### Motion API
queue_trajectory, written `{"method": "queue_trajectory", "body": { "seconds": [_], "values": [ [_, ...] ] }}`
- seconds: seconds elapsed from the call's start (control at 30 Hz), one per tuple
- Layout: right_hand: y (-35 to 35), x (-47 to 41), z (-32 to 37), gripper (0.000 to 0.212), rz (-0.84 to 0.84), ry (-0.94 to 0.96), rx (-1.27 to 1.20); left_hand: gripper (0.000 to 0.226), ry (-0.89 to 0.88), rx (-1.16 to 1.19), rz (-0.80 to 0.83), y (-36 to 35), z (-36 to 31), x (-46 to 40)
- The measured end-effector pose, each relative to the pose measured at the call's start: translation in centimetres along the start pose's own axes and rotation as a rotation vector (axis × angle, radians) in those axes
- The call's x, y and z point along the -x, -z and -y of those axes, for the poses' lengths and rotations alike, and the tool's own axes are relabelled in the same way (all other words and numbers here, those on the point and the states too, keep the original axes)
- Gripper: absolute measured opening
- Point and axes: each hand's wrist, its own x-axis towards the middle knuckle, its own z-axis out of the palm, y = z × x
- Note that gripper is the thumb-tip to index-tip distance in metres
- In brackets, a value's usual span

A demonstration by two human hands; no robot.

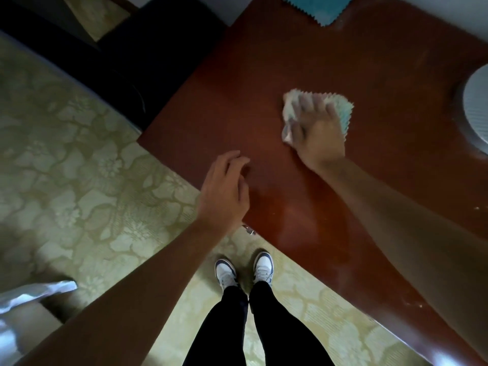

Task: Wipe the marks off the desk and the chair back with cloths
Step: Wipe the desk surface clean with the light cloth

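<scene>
Reddish-brown worktop (343, 62) over a pale floral floor (79, 154). Right hand (317, 128) presses flat on a pale cloth (343, 112) mid-worktop; left hand (224, 188) hovers relaxed, holding nothing. Teal cloth (317, 6) at the far edge.

Reddish-brown desk (303, 62); pale, perhaps mint-edged cloth (343, 112); teal cloth (317, 6); yellow-green floral floor (79, 154).

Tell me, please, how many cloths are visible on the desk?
2. One pale cloth lies under the right hand near the middle of the desk. One blue cloth lies at the far edge, cut off by the frame. Others may be out of view.
</scene>
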Motion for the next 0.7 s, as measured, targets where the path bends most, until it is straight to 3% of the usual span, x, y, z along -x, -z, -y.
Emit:
{"method": "queue_trajectory", "body": {
  "seconds": [0.13,0.23,0.3,0.4,0.47,0.63,0.7],
  "values": [
    [-2.1,11.0,8.1,0.046,0.064,0.267,-0.086,0.041,0.033,-0.094,0.066,3.5,3.1,0.6],
    [-2.0,13.9,8.7,0.042,0.137,0.39,-0.138,0.042,0.016,-0.175,0.164,4.4,4.2,1.2],
    [-1.6,12.3,6.6,0.043,0.097,0.318,-0.11,0.042,0.002,-0.172,0.174,4.5,4.7,1.3],
    [-0.3,7.8,2.5,0.046,0.019,-0.007,-0.068,0.034,0.009,-0.156,0.159,4.1,4.8,1.1],
    [-0.2,5.9,2.5,0.046,0.009,-0.114,-0.066,0.032,0.015,-0.146,0.147,3.6,4.8,1.2],
    [-3.2,10.9,11.6,0.046,0.05,0.228,-0.069,0.033,0.066,-0.143,0.115,3.1,4.7,1.3],
    [-3.3,13.5,12.2,0.041,0.013,0.25,-0.11,0.036,0.063,-0.152,0.12,3.2,4.3,1.0]
  ]
}}
